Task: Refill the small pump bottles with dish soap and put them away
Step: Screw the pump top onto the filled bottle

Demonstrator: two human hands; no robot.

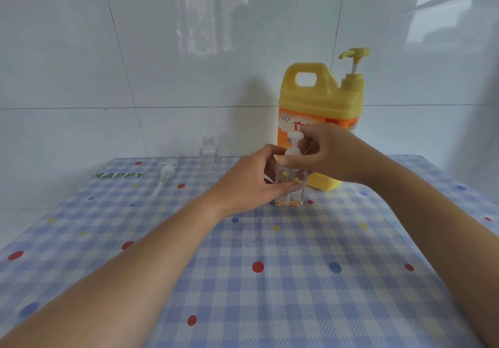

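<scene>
Head view: a counter (270,280) covered by a blue-and-white checked cloth with red, blue and yellow dots fills the lower field. Green lettering "HAPPY" (118,175) is printed near its far left edge. A glossy white tiled wall (135,50) rises behind the counter and reflects a window.

A small pump bottle (295,197), clear and square-sided, stands upright on the cloth at centre, directly in front of a yellow dish soap jug (318,99). The left hand (248,182) grasps the bottle body from the left, with the thumb (289,186) lying across its front face. The right hand (329,155) reaches in from the right; its fingers (310,138) are curled round the white pump head (295,135) and its thumb lies at the collar on the bottle's shoulder. An orange tint shows at the bottle's base; liquid or reflection cannot be told.

Count:
- Dish soap jug with its own yellow pump: one, upright, close to the wall.
- Small clear bottles: two. The second, an open bottle (208,155) with bare threaded neck, stands to the left, well apart from the hands.
- White pumps: two. One is fitted to the held bottle; one loose pump (167,170) lies on the cloth left of the open bottle.
</scene>
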